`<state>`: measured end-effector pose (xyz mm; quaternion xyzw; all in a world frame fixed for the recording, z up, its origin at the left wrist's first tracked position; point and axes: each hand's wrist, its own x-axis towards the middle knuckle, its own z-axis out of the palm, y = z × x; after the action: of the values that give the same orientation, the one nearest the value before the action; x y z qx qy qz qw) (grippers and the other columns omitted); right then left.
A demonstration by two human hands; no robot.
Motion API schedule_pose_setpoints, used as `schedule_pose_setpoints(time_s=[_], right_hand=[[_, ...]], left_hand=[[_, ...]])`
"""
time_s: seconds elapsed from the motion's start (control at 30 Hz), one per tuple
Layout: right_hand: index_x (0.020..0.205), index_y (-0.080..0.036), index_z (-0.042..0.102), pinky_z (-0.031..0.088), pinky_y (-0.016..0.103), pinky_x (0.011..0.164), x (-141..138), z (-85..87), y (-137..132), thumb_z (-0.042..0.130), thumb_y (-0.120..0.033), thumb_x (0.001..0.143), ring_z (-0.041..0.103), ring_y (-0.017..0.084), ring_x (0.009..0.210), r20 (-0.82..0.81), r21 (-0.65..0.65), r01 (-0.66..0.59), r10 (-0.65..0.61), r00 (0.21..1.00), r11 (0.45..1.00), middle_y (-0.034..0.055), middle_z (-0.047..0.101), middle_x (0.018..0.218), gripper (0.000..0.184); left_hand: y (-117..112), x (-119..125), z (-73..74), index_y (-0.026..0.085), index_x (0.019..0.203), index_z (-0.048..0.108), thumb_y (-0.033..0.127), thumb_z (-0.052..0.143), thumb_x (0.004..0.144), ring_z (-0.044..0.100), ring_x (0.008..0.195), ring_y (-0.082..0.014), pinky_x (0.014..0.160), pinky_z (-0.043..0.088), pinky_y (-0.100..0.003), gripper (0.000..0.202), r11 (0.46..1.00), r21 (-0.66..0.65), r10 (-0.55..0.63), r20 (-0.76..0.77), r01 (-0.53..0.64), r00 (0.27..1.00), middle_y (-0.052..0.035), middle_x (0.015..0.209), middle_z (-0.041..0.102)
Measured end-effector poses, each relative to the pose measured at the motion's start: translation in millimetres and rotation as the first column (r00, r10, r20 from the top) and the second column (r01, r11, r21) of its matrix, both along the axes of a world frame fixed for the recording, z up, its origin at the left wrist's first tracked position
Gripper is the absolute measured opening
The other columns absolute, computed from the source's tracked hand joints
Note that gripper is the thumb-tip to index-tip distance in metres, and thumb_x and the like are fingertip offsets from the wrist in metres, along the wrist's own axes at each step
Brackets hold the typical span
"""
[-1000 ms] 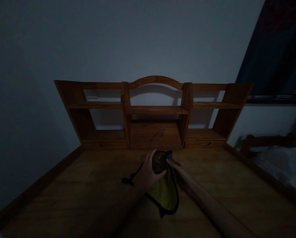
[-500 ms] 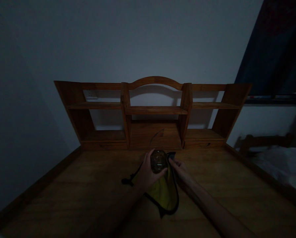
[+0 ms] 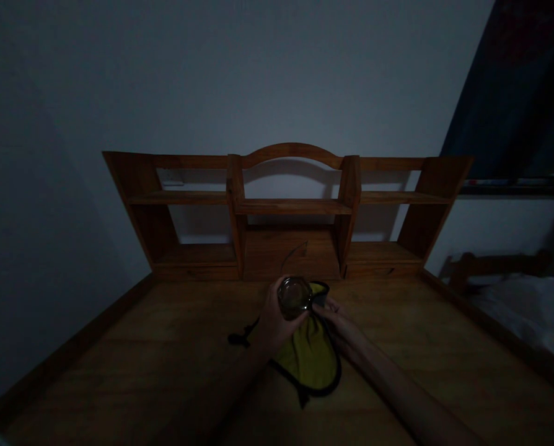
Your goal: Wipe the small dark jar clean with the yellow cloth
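My left hand point(image 3: 276, 322) is wrapped round a clear, dark-tinted glass vessel point(image 3: 294, 296). Its round rim faces up toward me; whether it is a cup or a small bowl I cannot tell. Against the vessel's right side, my right hand point(image 3: 336, 317) pinches the edge of a yellow-green cloth point(image 3: 315, 356) with black edging. The rest of that cloth hangs and spreads below both hands, over the desk. A dark strap or tab sticks out from it on the left, and another at the bottom.
The wooden desk point(image 3: 165, 359) carries a shelf unit point(image 3: 293, 206) along its back, against the wall. Small drawers point(image 3: 380, 271) sit at its base. At right stand a wooden frame point(image 3: 495, 272) and pale bedding point(image 3: 528, 310). The room is dim.
The glass vessel has tipped so its rim faces me more. My right hand has moved slightly down, and the cloth's upper edge now folds over, showing more yellow-green. My left hand keeps its hold.
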<state>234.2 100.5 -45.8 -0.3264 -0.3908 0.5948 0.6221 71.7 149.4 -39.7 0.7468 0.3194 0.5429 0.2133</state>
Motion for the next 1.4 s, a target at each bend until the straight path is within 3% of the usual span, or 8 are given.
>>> schedule_pose_setpoints(time_s=[0.17,0.5,0.8,0.97,1.2,1.4], right_hand=[[0.111,-0.02,0.063,0.051,0.033,0.085,-2.9,7.0,-4.7,0.078,-0.024,0.072,0.066,0.023,0.095,-0.008,0.053,-0.023,0.023,1.0,0.998,0.0062,0.07,0.106,0.042],[0.114,-0.022,0.063,0.05,0.031,0.084,-1.8,2.1,-2.7,0.079,-0.019,0.072,0.068,0.021,0.09,-0.004,0.082,-0.052,0.053,0.999,0.995,0.0052,0.071,0.104,0.045],[0.117,-0.021,0.062,0.049,0.034,0.087,-6.7,14.0,-13.8,0.07,-0.03,0.082,0.065,0.023,0.098,-0.003,0.09,-0.148,0.149,0.989,0.985,0.0073,0.067,0.113,0.037],[0.117,-0.021,0.062,0.047,0.035,0.092,-8.7,10.5,-14.3,0.064,-0.034,0.088,0.064,0.022,0.101,-0.006,0.036,-0.119,0.12,0.993,0.992,0.0068,0.066,0.116,0.032],[0.115,-0.021,0.062,0.047,0.04,0.093,-5.3,6.8,-7.9,0.07,-0.034,0.083,0.065,0.024,0.099,-0.037,0.041,-0.121,0.123,0.992,0.992,0.0072,0.067,0.113,0.035],[0.11,-0.02,0.063,0.048,0.043,0.093,-2.7,8.1,-5.3,0.076,-0.034,0.076,0.065,0.026,0.099,0.108,0.088,-0.023,0.014,0.994,0.996,0.0073,0.068,0.109,0.039]], left_hand=[[1.7,1.2,-0.8,0.021,0.135,0.033,0.019,0.078,0.063,0.048,0.123,-0.0253,0.104,0.04,-0.044,0.085,0.999,0.041,-0.028,0.048,0.026,0.998,-0.0099,0.133,0.046],[3.7,-1.3,-4.7,0.022,0.137,0.031,0.015,0.078,0.058,0.049,0.122,-0.0281,0.103,0.042,-0.046,0.093,0.995,0.087,-0.05,0.0,0.05,0.999,-0.0111,0.136,0.045],[-6.6,-6.1,5.6,0.021,0.141,0.024,0.015,0.076,0.058,0.041,0.13,-0.0282,0.109,0.035,-0.047,0.098,0.994,0.086,-0.053,-0.116,0.063,0.992,-0.0109,0.141,0.041],[-6.4,-10.0,10.7,0.024,0.139,0.03,0.024,0.077,0.062,0.048,0.124,-0.0281,0.105,0.039,-0.047,0.09,1.0,0.026,-0.011,-0.209,0.016,0.978,-0.0089,0.138,0.046],[0.0,-3.4,0.6,0.022,0.136,0.032,0.024,0.079,0.061,0.047,0.124,-0.027,0.105,0.038,-0.046,0.089,0.998,0.055,0.027,-0.09,-0.022,0.996,-0.0104,0.136,0.046],[5.2,1.9,-8.9,0.019,0.133,0.032,0.02,0.074,0.063,0.043,0.124,-0.0279,0.104,0.038,-0.046,0.081,0.994,0.104,0.043,-0.057,-0.036,0.997,-0.0126,0.131,0.041]])
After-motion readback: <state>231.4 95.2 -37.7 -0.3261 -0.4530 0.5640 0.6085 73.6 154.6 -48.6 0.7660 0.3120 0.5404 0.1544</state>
